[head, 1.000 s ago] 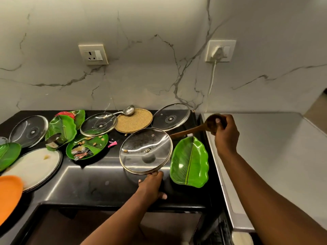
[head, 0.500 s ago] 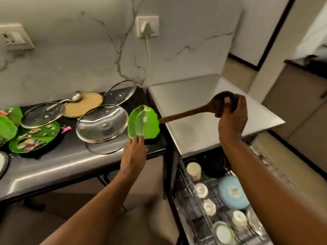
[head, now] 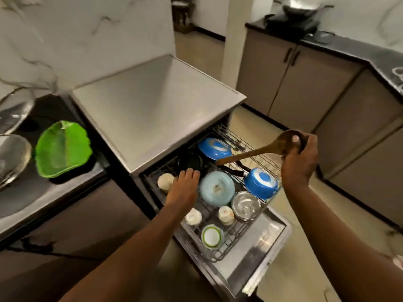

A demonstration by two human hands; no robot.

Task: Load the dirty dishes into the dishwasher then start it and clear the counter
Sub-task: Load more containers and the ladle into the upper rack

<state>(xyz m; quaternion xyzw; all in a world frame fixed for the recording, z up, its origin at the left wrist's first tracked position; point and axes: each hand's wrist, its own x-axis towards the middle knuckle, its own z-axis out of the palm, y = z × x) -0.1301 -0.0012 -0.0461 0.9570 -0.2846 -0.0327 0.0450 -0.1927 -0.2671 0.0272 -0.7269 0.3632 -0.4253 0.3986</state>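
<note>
The right hand (head: 298, 162) has its grip clamped round the bowl end of a long brown wooden spoon (head: 250, 152), its handle pointing over the pulled-out wire dishwasher rack (head: 218, 251); the left hand (head: 184, 188), fingers straight and apart, reaches flat over the rack's upturned cups; a green leaf-shaped plastic plate (head: 62, 150) lies on the black worktop (head: 72, 188).

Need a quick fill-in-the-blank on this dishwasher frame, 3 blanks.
1. The right hand grips a wooden ____.
2. The left hand reaches over the pulled-out dishwasher ____.
3. The leaf-shaped plate on the counter is ____ in colour.

Missing words: spoon; rack; green
</note>
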